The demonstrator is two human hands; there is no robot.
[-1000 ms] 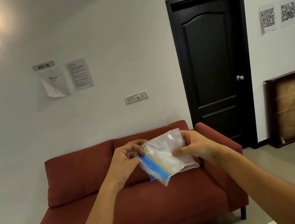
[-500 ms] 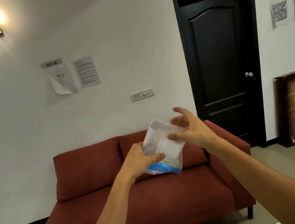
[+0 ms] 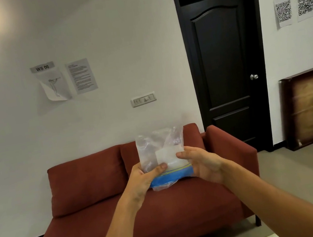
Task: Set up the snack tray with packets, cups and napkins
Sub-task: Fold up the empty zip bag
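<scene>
Left hand (image 3: pixel 143 179) grips the lower left corner of a clear plastic packet (image 3: pixel 159 148), thumb pressed across its front, while the right hand (image 3: pixel 202 164) pinches the packet's right edge with its thumb. Held upright in mid-air at chest height, the packet has its blue seal strip (image 3: pixel 171 176) at the bottom, and a pale square shape shows through the film. Behind it stands a red sofa (image 3: pixel 90 170) against a white wall. A dark door (image 3: pixel 225 65) is closed to the right, with printed code sheets (image 3: pixel 284 12) beside it.
</scene>
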